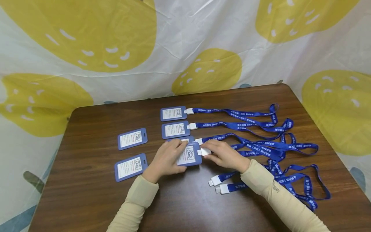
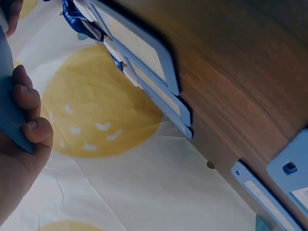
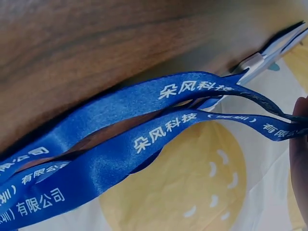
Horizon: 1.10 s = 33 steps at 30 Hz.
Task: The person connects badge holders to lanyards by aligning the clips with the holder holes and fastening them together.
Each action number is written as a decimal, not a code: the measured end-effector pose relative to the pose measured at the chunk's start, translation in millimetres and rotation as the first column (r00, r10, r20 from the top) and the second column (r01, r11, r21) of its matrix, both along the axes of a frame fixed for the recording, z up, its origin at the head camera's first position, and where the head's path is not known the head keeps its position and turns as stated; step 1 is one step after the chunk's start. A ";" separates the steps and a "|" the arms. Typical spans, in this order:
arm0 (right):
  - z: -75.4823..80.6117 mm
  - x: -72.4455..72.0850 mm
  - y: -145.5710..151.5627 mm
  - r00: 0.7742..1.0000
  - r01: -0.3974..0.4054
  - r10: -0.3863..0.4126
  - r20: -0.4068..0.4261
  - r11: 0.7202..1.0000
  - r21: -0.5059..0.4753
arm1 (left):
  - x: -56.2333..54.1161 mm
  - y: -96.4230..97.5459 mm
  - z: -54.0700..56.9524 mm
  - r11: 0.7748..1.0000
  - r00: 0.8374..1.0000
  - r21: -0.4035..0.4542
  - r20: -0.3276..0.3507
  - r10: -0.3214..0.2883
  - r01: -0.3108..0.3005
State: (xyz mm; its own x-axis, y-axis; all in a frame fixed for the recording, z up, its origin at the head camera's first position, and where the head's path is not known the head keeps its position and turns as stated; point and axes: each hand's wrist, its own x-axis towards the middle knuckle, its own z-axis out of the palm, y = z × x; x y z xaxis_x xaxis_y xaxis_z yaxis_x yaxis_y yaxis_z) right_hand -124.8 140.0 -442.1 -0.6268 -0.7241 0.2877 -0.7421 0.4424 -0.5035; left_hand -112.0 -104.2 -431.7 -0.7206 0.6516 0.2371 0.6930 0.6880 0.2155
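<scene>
My left hand (image 1: 166,158) grips a blue ID card holder (image 1: 198,158) with a white printed insert, its slotted end facing right. With thumb and fingers my right hand (image 1: 224,154) pinches a white lanyard clip (image 1: 205,151), which meets that slotted end; whether it is latched I cannot tell. In the left wrist view, fingers curl round the edge of the blue holder (image 2: 7,96). Blue lanyard straps (image 3: 163,125) with white lettering run to the right hand in the right wrist view. The held holder partly covers another holder (image 1: 188,139) behind it.
Farther back lie two holders (image 1: 173,113) joined to blue lanyards (image 1: 249,113). Two separate holders (image 1: 132,139) lie at the left. Two loose lanyard clips (image 1: 223,189) lie near the right forearm, their straps bunched at the right. A patterned cloth (image 1: 208,74) hangs behind the table.
</scene>
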 end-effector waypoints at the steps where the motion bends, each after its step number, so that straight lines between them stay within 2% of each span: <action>1: -0.3 0.0 0.2 1.000 -0.004 0.004 -0.001 1.000 0.002 | -0.1 -0.3 0.0 1.000 1.000 -0.006 0.004 0.000 0.000; 12: 4.0 -1.5 0.5 0.997 -0.035 0.030 0.064 0.996 0.081 | 0.5 -4.5 1.7 1.000 0.997 -0.021 0.076 0.016 -0.015; 18: 1.8 -1.5 5.1 0.998 -0.056 0.050 0.042 0.987 0.150 | 5.3 -5.8 0.0 0.999 0.993 -0.036 0.115 0.022 -0.018; 23: -2.3 0.3 14.5 0.998 -0.039 0.027 0.062 0.975 0.218 | 8.5 -7.1 -2.2 0.998 0.989 -0.061 0.145 0.026 -0.017; 33: -4.3 -1.1 31.4 0.999 -0.028 0.020 0.032 0.965 0.261 | 10.3 -8.7 -9.7 0.989 0.978 -0.148 0.200 0.052 -0.022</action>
State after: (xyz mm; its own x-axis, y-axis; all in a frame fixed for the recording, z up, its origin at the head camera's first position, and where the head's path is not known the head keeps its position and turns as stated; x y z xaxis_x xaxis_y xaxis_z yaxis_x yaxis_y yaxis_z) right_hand -125.9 171.4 -446.4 -0.6138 -0.7864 0.0685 -0.7409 0.5440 -0.3939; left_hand -101.6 -112.8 -441.5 -0.7684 0.6399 -0.0109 0.6183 0.7466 0.2456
